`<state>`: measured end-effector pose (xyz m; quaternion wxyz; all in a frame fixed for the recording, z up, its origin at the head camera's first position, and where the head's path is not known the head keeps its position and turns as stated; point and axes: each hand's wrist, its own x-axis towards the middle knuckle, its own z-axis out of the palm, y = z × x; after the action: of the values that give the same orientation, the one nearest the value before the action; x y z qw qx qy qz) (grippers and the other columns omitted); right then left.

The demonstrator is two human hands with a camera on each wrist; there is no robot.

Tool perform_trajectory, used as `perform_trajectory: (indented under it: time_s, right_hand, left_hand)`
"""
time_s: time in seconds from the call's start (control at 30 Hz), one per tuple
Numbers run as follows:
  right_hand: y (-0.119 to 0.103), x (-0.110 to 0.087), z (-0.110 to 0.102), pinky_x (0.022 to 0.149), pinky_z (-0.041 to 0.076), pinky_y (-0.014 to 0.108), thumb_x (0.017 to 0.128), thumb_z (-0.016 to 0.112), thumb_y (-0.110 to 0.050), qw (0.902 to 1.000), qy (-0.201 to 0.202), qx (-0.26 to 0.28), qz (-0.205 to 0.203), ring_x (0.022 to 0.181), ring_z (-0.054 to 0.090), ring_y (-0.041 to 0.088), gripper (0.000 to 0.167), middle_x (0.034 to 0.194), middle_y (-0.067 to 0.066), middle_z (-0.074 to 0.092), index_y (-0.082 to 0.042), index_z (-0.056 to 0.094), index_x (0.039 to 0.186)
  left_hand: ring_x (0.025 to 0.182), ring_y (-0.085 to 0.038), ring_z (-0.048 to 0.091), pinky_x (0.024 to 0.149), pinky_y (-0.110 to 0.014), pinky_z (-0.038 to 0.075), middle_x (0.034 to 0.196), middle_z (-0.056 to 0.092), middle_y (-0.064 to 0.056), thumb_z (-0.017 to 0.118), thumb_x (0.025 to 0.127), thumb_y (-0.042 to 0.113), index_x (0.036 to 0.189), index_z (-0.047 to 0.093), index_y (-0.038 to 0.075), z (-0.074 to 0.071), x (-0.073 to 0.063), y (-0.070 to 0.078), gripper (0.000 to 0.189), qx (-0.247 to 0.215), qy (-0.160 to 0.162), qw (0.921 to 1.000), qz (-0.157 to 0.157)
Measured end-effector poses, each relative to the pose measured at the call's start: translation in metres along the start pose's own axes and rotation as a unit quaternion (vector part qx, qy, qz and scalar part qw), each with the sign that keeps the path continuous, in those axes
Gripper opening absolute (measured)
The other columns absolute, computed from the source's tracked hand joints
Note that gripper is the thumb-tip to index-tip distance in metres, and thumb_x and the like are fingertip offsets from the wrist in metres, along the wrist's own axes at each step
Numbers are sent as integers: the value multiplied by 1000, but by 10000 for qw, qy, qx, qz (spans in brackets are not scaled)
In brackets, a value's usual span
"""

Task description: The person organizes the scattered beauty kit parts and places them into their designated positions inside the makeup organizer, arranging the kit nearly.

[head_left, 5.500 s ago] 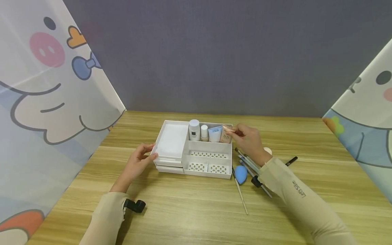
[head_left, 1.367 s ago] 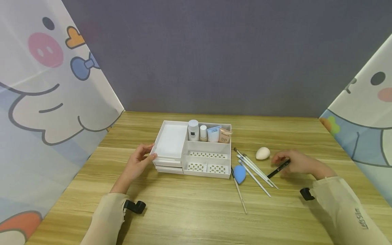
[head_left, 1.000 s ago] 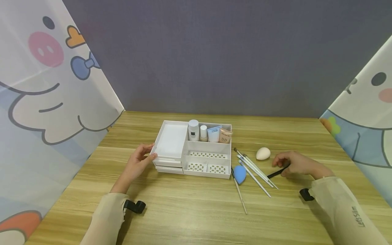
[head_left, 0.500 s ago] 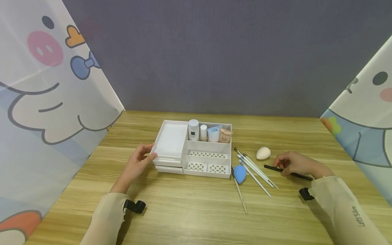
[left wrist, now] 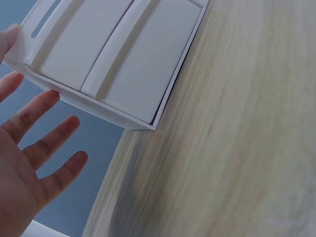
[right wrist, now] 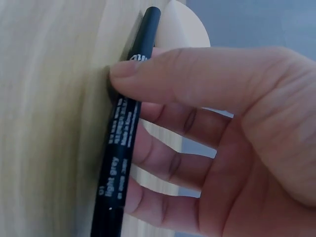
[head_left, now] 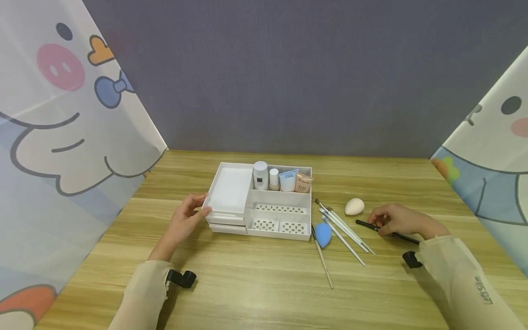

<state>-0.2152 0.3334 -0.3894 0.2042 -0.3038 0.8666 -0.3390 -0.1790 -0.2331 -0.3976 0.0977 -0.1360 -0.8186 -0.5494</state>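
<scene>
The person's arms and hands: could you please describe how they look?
The left sleeve and right sleeve are pale beige; the right one bears dark lettering reading "LetsSlim". A small black device sits by the left wrist, a second black device by the right. The left hand and right hand are gloveless.

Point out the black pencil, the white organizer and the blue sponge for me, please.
Black pencil (right wrist: 118,153), right wrist view: the middle of its printed barrel.
White organizer (head_left: 229,188), head view: the bare surface of its shallow top tray.
Blue sponge (head_left: 323,235), head view: the middle of its rounded body.
</scene>
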Motion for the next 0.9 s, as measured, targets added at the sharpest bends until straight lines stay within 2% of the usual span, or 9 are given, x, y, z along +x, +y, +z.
perform_trajectory:
  time_s: [0.13,0.43,0.67,0.9]
  right_hand:
    - [-5,1,-2,58,46,26,79,73,4,9999,-69,-83,124,72,49,5,23,82,-1,56,4,67,102]
    - [-17,1,-6,57,47,26,76,74,2,9983,67,-586,-17,71,51,4,25,80,-5,58,0,68,100]
    - [-28,-1,-12,58,49,27,82,73,2,9959,98,-896,-8,71,55,5,22,82,-5,59,2,67,103]
    - [-42,1,-16,52,50,28,87,68,1,9970,45,-676,376,63,54,8,25,87,1,59,7,64,111]
  left_hand:
    - [106,7,53,85,-17,47,137,52,-28,60,96,-4,120,53,-9,0,0,0,26,-49,-2,10000,43]
    - [107,8,52,85,-17,46,138,52,-28,60,97,-3,122,53,-9,0,0,0,27,-61,-33,10000,40]
    - [106,7,53,84,-16,46,137,52,-29,60,96,-5,121,53,-9,1,0,-2,26,-136,-9,9999,102]
    - [105,7,53,85,-17,47,136,52,-30,59,96,-6,120,53,-10,0,0,-1,26,-128,-2,9998,172]
